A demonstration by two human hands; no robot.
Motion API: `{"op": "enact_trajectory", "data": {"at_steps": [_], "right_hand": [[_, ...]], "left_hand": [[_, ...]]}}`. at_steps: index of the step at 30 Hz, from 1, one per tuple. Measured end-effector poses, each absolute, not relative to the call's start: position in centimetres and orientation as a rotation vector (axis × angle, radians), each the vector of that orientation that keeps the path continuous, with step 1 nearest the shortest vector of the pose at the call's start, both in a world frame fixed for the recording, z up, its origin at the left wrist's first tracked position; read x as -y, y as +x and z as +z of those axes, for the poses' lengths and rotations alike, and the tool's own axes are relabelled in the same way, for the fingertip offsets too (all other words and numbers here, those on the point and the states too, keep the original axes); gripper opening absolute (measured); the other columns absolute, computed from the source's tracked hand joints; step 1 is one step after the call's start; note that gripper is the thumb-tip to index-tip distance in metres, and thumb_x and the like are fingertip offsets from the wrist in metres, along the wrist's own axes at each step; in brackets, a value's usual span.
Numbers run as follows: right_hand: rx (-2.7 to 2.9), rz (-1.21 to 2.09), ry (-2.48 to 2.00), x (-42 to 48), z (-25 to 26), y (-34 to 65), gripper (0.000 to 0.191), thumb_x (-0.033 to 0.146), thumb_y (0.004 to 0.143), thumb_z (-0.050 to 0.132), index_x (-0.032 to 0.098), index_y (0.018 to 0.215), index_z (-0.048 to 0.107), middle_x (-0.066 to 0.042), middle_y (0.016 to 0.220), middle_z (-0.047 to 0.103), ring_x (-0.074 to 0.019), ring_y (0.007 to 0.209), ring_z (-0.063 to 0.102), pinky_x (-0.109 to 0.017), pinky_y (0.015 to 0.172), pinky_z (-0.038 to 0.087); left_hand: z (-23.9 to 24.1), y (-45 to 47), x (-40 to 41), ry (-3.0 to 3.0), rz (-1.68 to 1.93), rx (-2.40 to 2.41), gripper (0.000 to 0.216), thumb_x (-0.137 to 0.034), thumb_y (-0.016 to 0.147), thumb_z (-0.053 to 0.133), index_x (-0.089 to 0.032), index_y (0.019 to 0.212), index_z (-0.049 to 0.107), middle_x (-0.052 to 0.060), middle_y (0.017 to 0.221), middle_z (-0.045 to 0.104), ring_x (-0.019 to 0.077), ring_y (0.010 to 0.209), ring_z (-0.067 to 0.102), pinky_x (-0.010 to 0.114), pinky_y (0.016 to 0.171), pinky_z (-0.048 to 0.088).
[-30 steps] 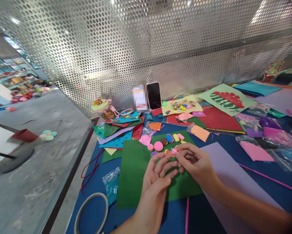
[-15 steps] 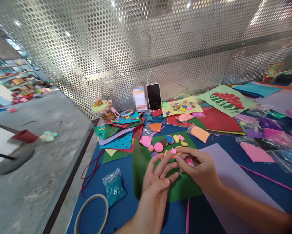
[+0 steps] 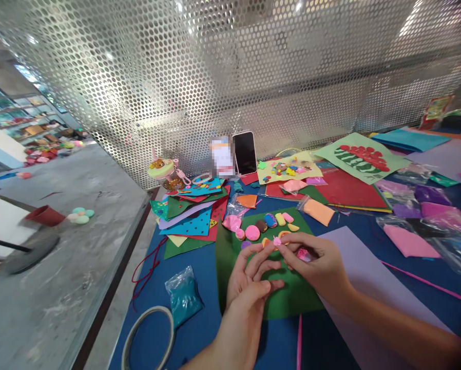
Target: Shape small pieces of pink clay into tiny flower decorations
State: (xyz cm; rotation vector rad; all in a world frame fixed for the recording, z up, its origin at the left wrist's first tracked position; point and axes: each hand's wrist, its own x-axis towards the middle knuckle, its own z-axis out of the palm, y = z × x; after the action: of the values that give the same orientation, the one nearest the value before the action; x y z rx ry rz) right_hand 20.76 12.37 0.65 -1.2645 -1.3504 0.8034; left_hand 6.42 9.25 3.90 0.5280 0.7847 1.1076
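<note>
— Where is the small pink piece (image 3: pixel 277 240)?
— Pinched between the thumb and forefinger of the right hand (image 3: pixel 321 259), raised over the green sheet (image 3: pixel 292 300)
— And the left hand (image 3: pixel 246 290)?
— Its fingers are loosely spread, thumb apart, with the fingertips just beside the piece; whether they touch it cannot be told
— What lies around the hands?
— Beyond them, on the green sheet, a pink disc (image 3: pixel 252 233), a blue piece (image 3: pixel 270 221) and a yellow one (image 3: pixel 280 219). To the right a lavender sheet (image 3: pixel 353 262), partly under the right forearm; well to the left, a bag of teal material (image 3: pixel 185 300) near a tape roll (image 3: pixel 126 341) on the blue tabletop (image 3: pixel 208 259)
</note>
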Motion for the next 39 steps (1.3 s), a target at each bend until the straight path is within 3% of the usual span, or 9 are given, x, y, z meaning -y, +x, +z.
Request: {"op": "enact_trajectory", "data": {"at_steps": [14, 21, 29, 34, 39], "right_hand": [[1.184, 1.223, -1.084, -12.5, 0.6, 20.7, 0.016, 0.033, 0.074, 0.069, 0.018, 0.075, 0.065, 0.003, 0.051, 0.058, -0.0107, 0.040, 0.054, -0.023, 0.042, 0.045], [1.296, 1.311, -1.051, -12.3, 0.4, 21.0, 0.006, 0.024, 0.076, 0.068, 0.019, 0.077, 0.066, 0.004, 0.052, 0.059, -0.0099, 0.044, 0.055, -0.022, 0.047, 0.045], [1.359, 1.287, -1.035, -12.4, 0.0, 21.0, 0.004, 0.022, 0.075, 0.069, 0.020, 0.075, 0.066, 0.005, 0.050, 0.060, -0.0096, 0.044, 0.055, -0.021, 0.048, 0.045], [1.355, 1.277, -1.047, -12.4, 0.1, 21.0, 0.003, 0.021, 0.075, 0.068, 0.020, 0.075, 0.066, 0.005, 0.049, 0.059, -0.0091, 0.043, 0.055, -0.020, 0.048, 0.045], [1.310, 1.288, -1.054, -12.4, 0.2, 21.0, 0.006, 0.022, 0.073, 0.070, 0.019, 0.076, 0.066, 0.005, 0.047, 0.057, -0.0096, 0.042, 0.054, -0.022, 0.048, 0.045]], "left_hand": [[3.9, 6.6, -9.6, 0.694, 1.121, -0.978, 0.036, -0.008, 0.068, 0.060, -0.022, 0.101, 0.065, 0.006, 0.109, 0.063, 0.0192, 0.090, 0.057, 0.027, 0.070, 0.050], [3.5, 6.7, -9.6, 0.800, 1.089, -1.024, 0.025, -0.015, 0.073, 0.062, -0.020, 0.097, 0.066, 0.003, 0.078, 0.064, 0.0167, 0.077, 0.060, 0.025, 0.067, 0.048], [3.0, 6.5, -9.7, 0.927, 1.095, -1.114, 0.025, -0.018, 0.072, 0.064, -0.024, 0.095, 0.070, 0.006, 0.105, 0.065, 0.0158, 0.080, 0.059, 0.023, 0.064, 0.049], [2.6, 6.5, -9.7, 0.966, 1.094, -1.088, 0.023, -0.018, 0.073, 0.063, -0.025, 0.093, 0.072, 0.005, 0.110, 0.062, 0.0142, 0.080, 0.057, 0.022, 0.063, 0.047], [1.8, 6.5, -9.6, 0.860, 1.183, -1.126, 0.044, -0.014, 0.069, 0.063, -0.030, 0.110, 0.062, 0.001, 0.110, 0.061, 0.0126, 0.087, 0.055, 0.020, 0.071, 0.046]]}}
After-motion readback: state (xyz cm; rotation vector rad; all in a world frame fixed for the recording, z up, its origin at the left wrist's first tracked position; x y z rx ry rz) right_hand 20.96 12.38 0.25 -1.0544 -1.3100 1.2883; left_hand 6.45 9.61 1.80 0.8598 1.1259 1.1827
